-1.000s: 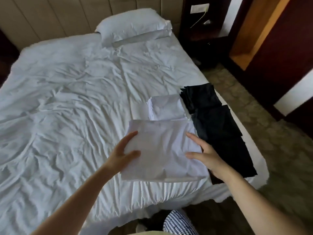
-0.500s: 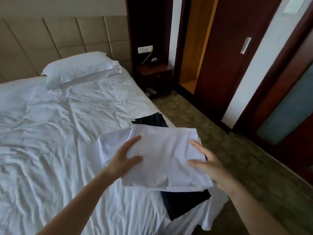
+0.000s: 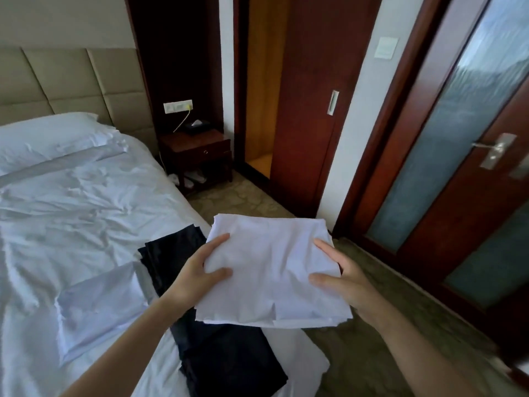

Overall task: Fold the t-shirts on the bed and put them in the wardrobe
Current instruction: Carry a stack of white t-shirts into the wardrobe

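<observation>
I hold a folded white t-shirt [image 3: 272,270] in the air past the bed's right edge. My left hand [image 3: 197,270] grips its left side, thumb on top. My right hand [image 3: 340,277] grips its right side the same way. On the bed [image 3: 71,219] lie another folded white t-shirt [image 3: 100,308] and folded dark t-shirts [image 3: 226,359], one behind the other, partly hidden by my hands. The wardrobe [image 3: 263,93] stands ahead with its left side open and its dark sliding door [image 3: 317,96] pushed right.
A dark nightstand [image 3: 197,150] stands between the bed and the wardrobe. A white pillow [image 3: 51,138] lies at the headboard. A frosted glass door [image 3: 463,138] with a metal handle is at the right. Patterned carpet [image 3: 246,199] leads to the wardrobe.
The white t-shirt came up off the bed in both hands and swung right. My view turned from the bed toward the wardrobe and the glass door.
</observation>
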`<action>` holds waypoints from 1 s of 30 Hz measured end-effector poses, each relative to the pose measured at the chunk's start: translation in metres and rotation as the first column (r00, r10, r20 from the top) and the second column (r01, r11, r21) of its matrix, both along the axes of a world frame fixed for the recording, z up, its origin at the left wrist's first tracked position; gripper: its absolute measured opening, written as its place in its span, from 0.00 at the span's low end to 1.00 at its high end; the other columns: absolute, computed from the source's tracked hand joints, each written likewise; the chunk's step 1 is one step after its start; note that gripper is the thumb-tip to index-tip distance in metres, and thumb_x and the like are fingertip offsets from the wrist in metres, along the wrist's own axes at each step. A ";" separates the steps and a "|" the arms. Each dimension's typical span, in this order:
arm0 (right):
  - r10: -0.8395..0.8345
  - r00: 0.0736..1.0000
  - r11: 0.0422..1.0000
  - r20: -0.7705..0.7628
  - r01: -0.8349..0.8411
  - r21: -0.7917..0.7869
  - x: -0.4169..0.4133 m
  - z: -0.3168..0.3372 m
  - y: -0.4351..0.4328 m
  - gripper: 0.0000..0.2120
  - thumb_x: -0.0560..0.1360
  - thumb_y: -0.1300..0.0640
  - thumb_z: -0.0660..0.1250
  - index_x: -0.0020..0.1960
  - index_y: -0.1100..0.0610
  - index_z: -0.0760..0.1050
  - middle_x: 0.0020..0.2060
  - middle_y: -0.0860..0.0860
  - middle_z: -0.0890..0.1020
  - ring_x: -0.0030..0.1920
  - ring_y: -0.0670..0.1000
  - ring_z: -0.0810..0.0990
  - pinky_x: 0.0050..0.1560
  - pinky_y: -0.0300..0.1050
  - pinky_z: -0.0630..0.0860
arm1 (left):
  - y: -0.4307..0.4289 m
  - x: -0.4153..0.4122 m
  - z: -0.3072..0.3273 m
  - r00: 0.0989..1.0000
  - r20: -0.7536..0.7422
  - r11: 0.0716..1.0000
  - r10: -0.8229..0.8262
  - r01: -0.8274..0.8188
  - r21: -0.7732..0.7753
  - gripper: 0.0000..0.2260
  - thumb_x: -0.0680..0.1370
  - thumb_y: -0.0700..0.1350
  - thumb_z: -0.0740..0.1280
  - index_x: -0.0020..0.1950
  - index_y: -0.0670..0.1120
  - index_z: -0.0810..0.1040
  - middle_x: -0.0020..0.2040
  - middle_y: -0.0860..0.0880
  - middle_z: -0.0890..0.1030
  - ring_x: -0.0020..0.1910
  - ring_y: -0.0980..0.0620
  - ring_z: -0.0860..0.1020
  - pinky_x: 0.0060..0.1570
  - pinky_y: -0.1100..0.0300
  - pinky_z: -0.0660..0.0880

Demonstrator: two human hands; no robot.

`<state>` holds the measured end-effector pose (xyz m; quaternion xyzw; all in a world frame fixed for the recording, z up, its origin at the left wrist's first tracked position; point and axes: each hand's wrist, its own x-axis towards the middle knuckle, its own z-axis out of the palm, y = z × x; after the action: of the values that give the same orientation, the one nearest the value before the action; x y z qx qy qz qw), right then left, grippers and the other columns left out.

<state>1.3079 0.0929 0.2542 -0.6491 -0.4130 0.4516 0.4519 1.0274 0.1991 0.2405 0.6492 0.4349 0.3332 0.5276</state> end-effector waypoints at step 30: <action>-0.177 0.973 0.984 0.149 0.177 0.018 0.340 -0.006 -0.013 0.32 0.73 0.57 0.74 0.71 0.40 0.67 0.55 0.35 0.70 0.52 0.42 0.74 0.40 0.32 0.73 | 0.033 0.366 -0.011 0.978 0.053 0.979 -0.204 0.203 0.025 0.26 0.76 0.38 0.71 0.67 0.62 0.71 0.60 0.66 0.70 0.53 0.69 0.75 0.42 0.75 0.74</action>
<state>1.6476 0.0799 0.2481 -0.7145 -0.3873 0.3584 0.4593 1.3931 0.2324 0.2294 0.6858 0.3482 0.2995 0.5645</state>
